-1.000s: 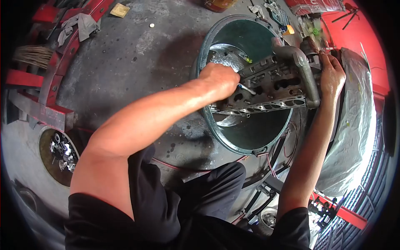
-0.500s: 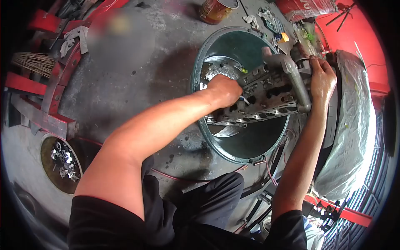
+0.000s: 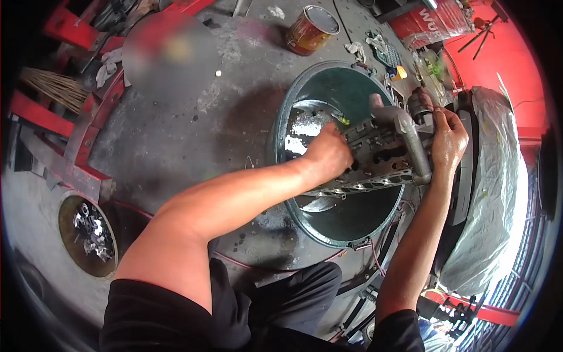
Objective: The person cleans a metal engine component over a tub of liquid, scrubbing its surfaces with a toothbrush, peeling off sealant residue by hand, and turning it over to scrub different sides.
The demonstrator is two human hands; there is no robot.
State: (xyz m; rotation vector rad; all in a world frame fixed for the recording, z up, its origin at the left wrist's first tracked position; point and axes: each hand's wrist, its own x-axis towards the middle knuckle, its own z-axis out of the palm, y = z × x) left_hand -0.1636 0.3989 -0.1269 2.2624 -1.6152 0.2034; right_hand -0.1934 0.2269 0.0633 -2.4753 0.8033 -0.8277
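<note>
An engine cylinder head (image 3: 384, 170) with a curved metal pipe (image 3: 415, 146) lies tilted across a round dark-green tub (image 3: 293, 202). My right hand (image 3: 448, 139) grips its far right end, thumb and fingers closed on the metal. My left hand (image 3: 328, 154) is closed in a fist against the left part of the head. Half a second ago a thin white-and-blue tool stuck out under this fist; now the fingers hide it. Shiny liquid (image 3: 308, 126) shows in the tub behind the left hand.
A rusty can (image 3: 312, 30) stands beyond the tub. Left are a red metal frame (image 3: 88, 138) and a round container of small metal parts (image 3: 91, 234). Plastic-wrapped material (image 3: 487, 193) rises on the right. A red hose (image 3: 246, 263) runs along the floor in front.
My left fist has shifted slightly along the cylinder head, and the white-and-blue tool has gone out of sight. My right hand keeps its hold. The whole view has tilted up a little.
</note>
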